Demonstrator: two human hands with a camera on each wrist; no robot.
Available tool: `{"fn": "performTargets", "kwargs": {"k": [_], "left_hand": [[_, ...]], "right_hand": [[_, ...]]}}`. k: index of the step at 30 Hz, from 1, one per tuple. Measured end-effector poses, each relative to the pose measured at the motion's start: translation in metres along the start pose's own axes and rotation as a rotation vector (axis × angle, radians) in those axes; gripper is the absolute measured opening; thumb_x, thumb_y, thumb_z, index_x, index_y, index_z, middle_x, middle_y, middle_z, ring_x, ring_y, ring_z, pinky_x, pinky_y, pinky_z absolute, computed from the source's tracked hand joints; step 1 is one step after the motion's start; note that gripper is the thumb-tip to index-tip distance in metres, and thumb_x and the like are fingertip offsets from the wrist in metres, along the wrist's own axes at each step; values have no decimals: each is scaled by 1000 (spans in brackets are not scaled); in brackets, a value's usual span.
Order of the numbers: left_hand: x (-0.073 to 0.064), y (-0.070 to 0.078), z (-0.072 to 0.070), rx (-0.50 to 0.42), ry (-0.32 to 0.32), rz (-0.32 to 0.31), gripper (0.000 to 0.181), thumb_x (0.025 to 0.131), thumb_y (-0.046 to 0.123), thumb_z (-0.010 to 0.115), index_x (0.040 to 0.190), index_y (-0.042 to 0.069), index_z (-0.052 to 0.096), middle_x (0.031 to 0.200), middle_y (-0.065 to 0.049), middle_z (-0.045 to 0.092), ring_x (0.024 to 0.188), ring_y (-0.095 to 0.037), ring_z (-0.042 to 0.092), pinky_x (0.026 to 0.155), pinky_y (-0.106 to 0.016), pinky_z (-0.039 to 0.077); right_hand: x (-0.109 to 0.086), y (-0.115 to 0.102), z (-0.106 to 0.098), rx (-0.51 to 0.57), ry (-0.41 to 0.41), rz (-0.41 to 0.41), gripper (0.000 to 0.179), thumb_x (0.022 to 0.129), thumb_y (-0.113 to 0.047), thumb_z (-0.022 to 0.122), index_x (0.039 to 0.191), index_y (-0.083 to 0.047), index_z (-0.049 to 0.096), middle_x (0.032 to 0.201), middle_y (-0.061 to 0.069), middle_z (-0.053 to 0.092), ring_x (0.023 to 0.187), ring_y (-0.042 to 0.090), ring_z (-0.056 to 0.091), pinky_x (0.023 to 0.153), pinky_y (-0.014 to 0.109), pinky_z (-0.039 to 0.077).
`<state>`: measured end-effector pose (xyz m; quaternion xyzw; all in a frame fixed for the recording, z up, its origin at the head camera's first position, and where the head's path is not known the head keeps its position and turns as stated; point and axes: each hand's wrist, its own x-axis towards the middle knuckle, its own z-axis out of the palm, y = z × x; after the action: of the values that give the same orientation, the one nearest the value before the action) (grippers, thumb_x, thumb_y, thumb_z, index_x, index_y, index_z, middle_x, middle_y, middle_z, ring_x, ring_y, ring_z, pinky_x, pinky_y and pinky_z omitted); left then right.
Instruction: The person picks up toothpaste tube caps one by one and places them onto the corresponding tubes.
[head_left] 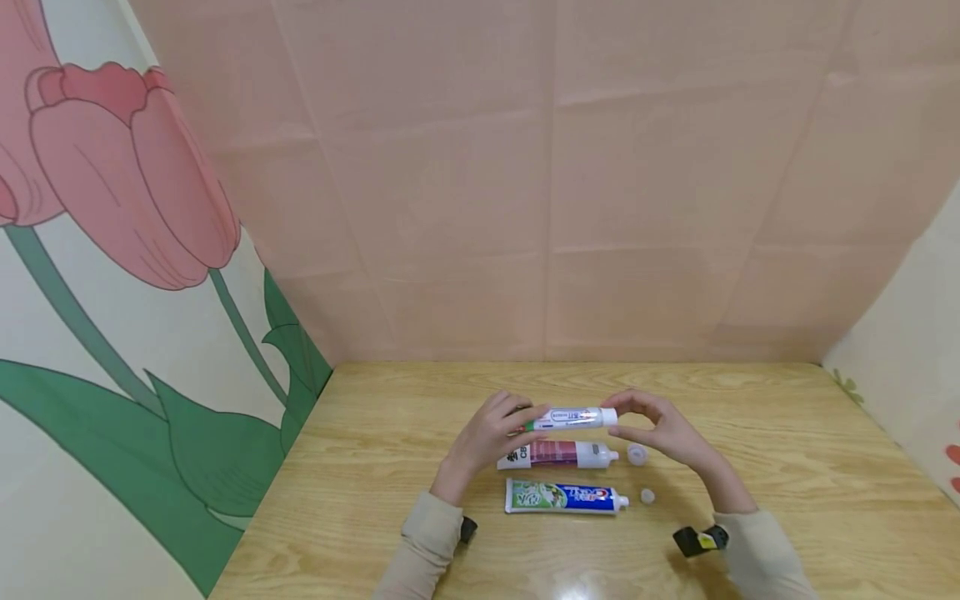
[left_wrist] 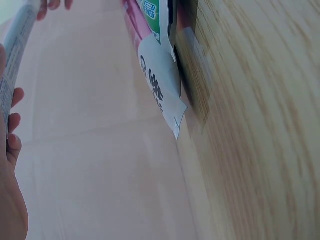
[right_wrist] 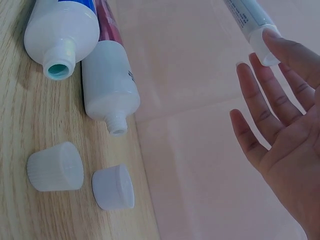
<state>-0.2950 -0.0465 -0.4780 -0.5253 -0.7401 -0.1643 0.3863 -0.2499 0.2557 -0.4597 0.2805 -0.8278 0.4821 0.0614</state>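
A white toothpaste tube [head_left: 573, 418] is held level above the table, its capped end to the right. My left hand [head_left: 486, 433] grips its tail end, fingers curled around it in the left wrist view. At the other end my right hand [head_left: 667, 429] pinches the white cap [right_wrist: 265, 47] between thumb and fingers, the other fingers spread. Below lie a pink-and-white toothpaste tube [head_left: 555, 453] and a blue-and-green toothpaste tube [head_left: 562, 497], both with uncapped nozzles. Two loose white caps, a larger one [head_left: 637, 454] and a smaller one [head_left: 647, 496], stand beside those nozzles.
The wooden table [head_left: 360, 500] meets a pink cloth backdrop [head_left: 547, 208] at its far edge. A tulip-painted wall [head_left: 135, 183] rises at the left and a pale wall [head_left: 915, 333] at the right. Black wrist straps [head_left: 701, 541] sit near both sleeves.
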Motion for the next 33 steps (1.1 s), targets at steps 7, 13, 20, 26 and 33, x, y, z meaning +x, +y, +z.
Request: {"fn": "performTargets", "kwargs": {"k": [7,13,20,26,33], "left_hand": [[1,0,0,11,7,14,43,82,35,68,121,16,62,100,1,62,87,-8,52,79,-15,44],[1,0,0,5,-4,11,46,80,33,71,122,17,61,100,2,61,87,-7,51,78,-14,43],[0,0,1,-5,-1,6,47,79,33,71,122,16,61,99,2,61,85,-7,50,78,-13,43],[0,1,1,-11,-11,-7,49,76,32,73,121,16,61,98,3,61,86,-6,49,78,-12,41],[0,1,0,-10,-7,-5,50,75,32,74,121,16,62,99,3,61,86,-6,49,78,-11,41]], "right_hand": [[0,7,-1,-33,-2,27,30,85,-7,66,114,-13,60,106,1,62,99,9,56,89,34,42],[-1,6,-1,-35,-4,49,25,88,-13,63,113,-18,62,102,-4,63,99,7,54,86,48,40],[-1,10,0,-63,9,56,19,90,-17,60,109,-20,64,100,-6,63,95,7,55,86,52,40],[1,12,1,-87,-1,69,14,93,-20,56,104,-22,65,95,-7,65,94,7,57,87,54,40],[4,11,2,-60,-41,50,21,98,-18,46,92,-19,66,87,-3,68,94,9,59,89,58,38]]}}
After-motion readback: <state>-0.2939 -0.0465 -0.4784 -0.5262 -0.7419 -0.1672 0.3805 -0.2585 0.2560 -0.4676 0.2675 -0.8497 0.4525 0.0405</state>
